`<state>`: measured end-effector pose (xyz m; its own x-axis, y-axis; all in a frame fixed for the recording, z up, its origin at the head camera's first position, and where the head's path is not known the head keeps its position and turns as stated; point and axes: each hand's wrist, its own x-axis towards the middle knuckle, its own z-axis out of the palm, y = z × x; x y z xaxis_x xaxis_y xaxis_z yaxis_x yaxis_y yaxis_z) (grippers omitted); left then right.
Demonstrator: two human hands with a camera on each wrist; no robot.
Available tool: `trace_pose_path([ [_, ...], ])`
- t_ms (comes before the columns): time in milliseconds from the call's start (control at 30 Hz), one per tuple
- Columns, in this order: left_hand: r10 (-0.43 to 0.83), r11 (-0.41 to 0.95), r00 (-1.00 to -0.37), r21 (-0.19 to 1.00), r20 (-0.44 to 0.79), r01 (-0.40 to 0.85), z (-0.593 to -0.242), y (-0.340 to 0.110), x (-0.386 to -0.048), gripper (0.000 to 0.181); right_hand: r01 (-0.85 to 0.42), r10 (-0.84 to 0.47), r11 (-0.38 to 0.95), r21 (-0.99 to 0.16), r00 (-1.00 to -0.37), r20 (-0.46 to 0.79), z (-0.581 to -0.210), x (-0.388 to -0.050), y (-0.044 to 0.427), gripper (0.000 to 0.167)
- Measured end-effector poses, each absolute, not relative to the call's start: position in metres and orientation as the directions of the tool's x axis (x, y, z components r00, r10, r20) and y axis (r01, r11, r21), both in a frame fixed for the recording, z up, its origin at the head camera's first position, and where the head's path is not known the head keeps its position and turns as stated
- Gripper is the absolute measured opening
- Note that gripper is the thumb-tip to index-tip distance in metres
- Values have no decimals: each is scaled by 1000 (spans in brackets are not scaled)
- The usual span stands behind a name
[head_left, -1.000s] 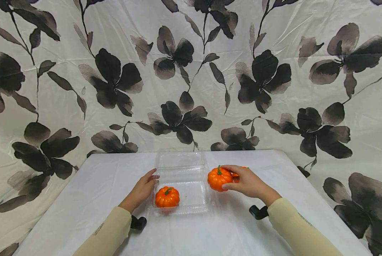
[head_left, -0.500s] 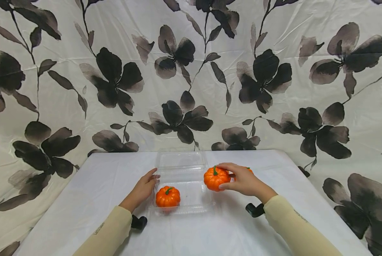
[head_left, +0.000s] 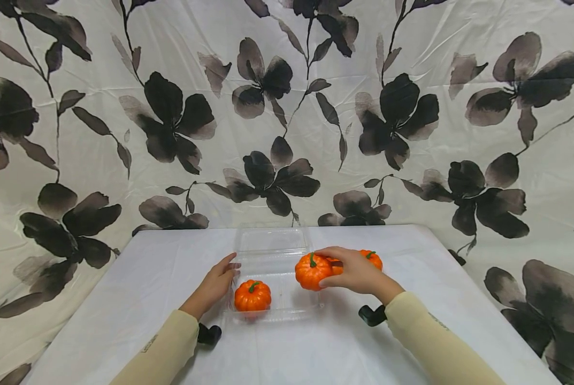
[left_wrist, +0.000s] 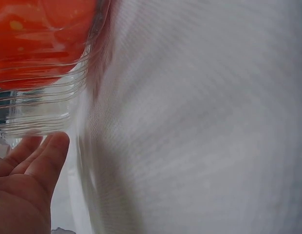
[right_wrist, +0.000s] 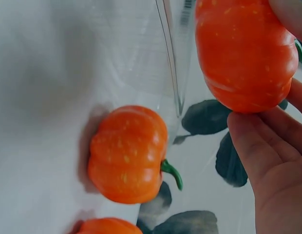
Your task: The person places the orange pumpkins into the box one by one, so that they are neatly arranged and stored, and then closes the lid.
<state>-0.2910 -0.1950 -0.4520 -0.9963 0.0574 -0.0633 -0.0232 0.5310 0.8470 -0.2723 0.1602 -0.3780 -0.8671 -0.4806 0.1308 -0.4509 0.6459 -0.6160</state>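
My right hand (head_left: 356, 272) grips a small orange pumpkin (head_left: 313, 271) with a green stem, between thumb and fingers. It is held over the right side of a clear plastic clamshell box (head_left: 287, 299), whose lid (head_left: 271, 240) lies back. Another pumpkin (head_left: 252, 295) sits in the box's front left corner. Straight fingers of my left hand (head_left: 213, 283) touch the box's left side; the left wrist view shows the fingertips against its ribbed wall (left_wrist: 39, 117). In the right wrist view, a pumpkin (right_wrist: 129, 153) stands on the table beside the box, with part of another pumpkin (right_wrist: 109, 226) below it.
A white cloth covers the table (head_left: 123, 299). Behind it hangs a pale curtain (head_left: 325, 149) with dark flowers. To the right of the box, partly behind my right hand, a pumpkin (head_left: 372, 259) shows on the table.
My right hand has carried its pumpkin leftward, from beside the box to over its right side. More of the pumpkins behind that hand now shows. The left hand has stayed put.
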Motion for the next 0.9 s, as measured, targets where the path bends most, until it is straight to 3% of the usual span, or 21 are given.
trace_pose_path([
  [367, 52, 536, -997, 844, -61, -23, -451, -195, -288, 56, -402, -485, 650, -645, -873, 56, -384, -274, 144, 65],
  [900, 51, 527, -997, 850, -55, -20, -450, -194, -288, 57, -489, -576, 589, -643, -812, 90, -393, -278, 129, 59],
])
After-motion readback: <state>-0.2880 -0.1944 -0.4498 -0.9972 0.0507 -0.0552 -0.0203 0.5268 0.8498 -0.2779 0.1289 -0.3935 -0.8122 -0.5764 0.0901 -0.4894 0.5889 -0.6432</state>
